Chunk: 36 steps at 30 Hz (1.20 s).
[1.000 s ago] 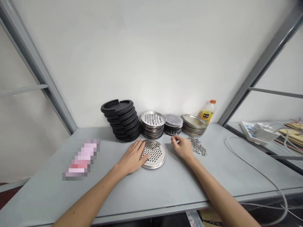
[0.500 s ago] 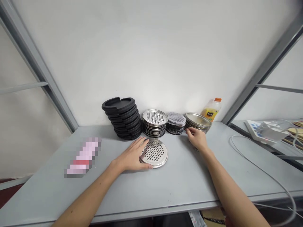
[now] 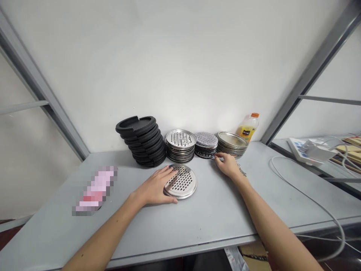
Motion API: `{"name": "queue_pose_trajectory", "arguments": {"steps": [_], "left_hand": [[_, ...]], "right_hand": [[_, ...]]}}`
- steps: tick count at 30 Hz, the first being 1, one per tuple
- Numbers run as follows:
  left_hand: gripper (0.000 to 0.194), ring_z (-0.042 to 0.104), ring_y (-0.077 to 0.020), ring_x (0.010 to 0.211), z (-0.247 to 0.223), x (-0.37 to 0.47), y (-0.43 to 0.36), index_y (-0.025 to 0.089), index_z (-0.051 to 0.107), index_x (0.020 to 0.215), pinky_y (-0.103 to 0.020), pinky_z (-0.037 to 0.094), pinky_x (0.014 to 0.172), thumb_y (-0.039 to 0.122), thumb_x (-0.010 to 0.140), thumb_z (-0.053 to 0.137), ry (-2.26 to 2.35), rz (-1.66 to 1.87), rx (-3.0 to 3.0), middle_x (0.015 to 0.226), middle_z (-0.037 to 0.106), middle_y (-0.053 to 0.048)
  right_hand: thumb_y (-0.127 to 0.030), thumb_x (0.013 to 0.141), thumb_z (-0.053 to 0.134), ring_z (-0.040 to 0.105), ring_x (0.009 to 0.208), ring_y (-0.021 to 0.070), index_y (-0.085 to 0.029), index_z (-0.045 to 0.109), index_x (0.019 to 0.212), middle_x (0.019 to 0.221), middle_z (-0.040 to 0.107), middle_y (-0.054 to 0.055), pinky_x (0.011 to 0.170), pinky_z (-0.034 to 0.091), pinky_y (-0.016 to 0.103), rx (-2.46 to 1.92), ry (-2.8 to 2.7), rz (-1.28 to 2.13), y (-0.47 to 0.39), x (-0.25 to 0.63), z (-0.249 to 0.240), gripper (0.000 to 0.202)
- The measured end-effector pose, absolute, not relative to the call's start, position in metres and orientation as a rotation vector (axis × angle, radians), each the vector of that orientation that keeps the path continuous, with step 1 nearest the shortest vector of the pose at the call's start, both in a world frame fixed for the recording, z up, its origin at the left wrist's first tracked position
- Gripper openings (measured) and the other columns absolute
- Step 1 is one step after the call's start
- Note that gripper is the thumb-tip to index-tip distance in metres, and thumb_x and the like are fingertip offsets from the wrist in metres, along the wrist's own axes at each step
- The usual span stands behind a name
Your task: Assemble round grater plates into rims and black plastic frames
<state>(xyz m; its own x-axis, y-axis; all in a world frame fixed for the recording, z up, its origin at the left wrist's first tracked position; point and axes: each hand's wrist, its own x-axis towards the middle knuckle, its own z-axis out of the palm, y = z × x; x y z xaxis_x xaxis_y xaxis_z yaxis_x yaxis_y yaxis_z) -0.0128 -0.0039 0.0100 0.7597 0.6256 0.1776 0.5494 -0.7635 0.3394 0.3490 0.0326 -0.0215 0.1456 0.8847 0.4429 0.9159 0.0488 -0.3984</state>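
Note:
My left hand [image 3: 158, 187] rests with spread fingers on the left side of a round metal grater plate [image 3: 183, 183], which lies on the grey table. My right hand [image 3: 228, 165] is beside the short stack with the patterned grey top disc [image 3: 206, 139]; its fingers are bent together at that stack's lower right, and what they grip is too small to tell. Behind the plate stands a taller stack of grater discs [image 3: 181, 139]. Plain-topped metal discs [image 3: 233, 139] are stacked behind my right hand. Small metal pieces [image 3: 241, 170] lie just right of that hand.
A leaning stack of black rings [image 3: 145, 143] stands at the back left. A blurred pink object [image 3: 96, 188] lies at the left. At the back right is an orange-capped bottle [image 3: 248, 127]. A white cable [image 3: 306, 197] loops across the right side, near a power strip [image 3: 303, 151].
The view has shifted slightly. My right hand has moved a little left and toward the short patterned stack, and the small metal pieces beside it now show. My left hand remains on the plate.

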Motion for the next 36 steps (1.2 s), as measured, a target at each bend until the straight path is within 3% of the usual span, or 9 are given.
{"name": "queue_pose_trajectory", "arguments": {"steps": [6, 15, 20, 26, 32, 36], "left_hand": [[0.060, 0.043, -0.0312, 0.131, 0.012, -0.009, -0.006, 0.025, 0.061, 0.124, -0.050, 0.033, 0.109, 0.056, 0.073, 0.071, 0.806, 0.578, 2.741, 0.136, 0.054, -0.009], [0.043, 0.056, -0.0256, 0.119, 0.011, -0.007, -0.006, 0.019, 0.059, 0.126, -0.043, 0.042, 0.104, 0.042, 0.089, 0.059, 0.686, 0.914, 2.682, 0.125, 0.063, -0.009], [0.035, 0.066, -0.0225, 0.099, 0.017, -0.005, -0.008, 0.016, 0.064, 0.117, -0.032, 0.052, 0.087, 0.037, 0.094, 0.049, 0.816, 1.163, 2.335, 0.110, 0.070, -0.009], [0.042, 0.066, -0.0192, 0.076, 0.021, -0.003, -0.005, 0.012, 0.068, 0.109, -0.025, 0.051, 0.069, 0.043, 0.095, 0.044, 0.964, 1.247, 2.035, 0.081, 0.071, -0.004], [0.039, 0.065, -0.0224, 0.092, 0.022, -0.003, -0.007, 0.013, 0.067, 0.111, -0.030, 0.048, 0.083, 0.041, 0.095, 0.046, 0.835, 1.172, 2.159, 0.098, 0.071, -0.008], [0.038, 0.065, -0.0211, 0.088, 0.023, -0.003, -0.012, 0.016, 0.065, 0.116, -0.032, 0.050, 0.082, 0.042, 0.094, 0.048, 0.753, 1.063, 2.250, 0.105, 0.070, -0.010]], "right_hand": [[-0.028, 0.083, 0.048, 0.067, 0.092, 0.0274, -0.018, 0.073, 0.095, 0.095, 0.074, 0.009, 0.083, 0.049, 0.036, -1.758, -1.766, -0.028, 0.032, 0.343, -0.023, 0.029], [-0.032, 0.084, 0.047, 0.066, 0.088, 0.0260, -0.016, 0.072, 0.093, 0.094, 0.074, 0.010, 0.081, 0.049, 0.036, -1.682, -1.684, -0.023, 0.030, 0.337, -0.020, 0.031], [-0.043, 0.087, 0.046, 0.064, 0.080, 0.0237, -0.017, 0.071, 0.085, 0.088, 0.073, 0.010, 0.066, 0.050, 0.032, -1.484, -1.722, 0.162, 0.012, 0.314, -0.002, 0.037], [-0.042, 0.086, 0.052, 0.063, 0.080, 0.0204, -0.017, 0.064, 0.109, 0.091, 0.070, 0.007, 0.072, 0.051, 0.033, -1.200, -1.991, 0.398, -0.002, 0.281, 0.003, 0.036], [-0.042, 0.078, 0.065, 0.062, 0.079, 0.0186, -0.019, 0.051, 0.129, 0.102, 0.067, 0.008, 0.073, 0.052, 0.033, -1.122, -2.036, 0.412, -0.002, 0.272, -0.004, 0.058], [-0.041, 0.080, 0.064, 0.064, 0.087, 0.0212, -0.020, 0.060, 0.123, 0.110, 0.067, 0.010, 0.078, 0.053, 0.035, -1.078, -2.112, 0.405, -0.003, 0.269, -0.002, 0.048]]}}
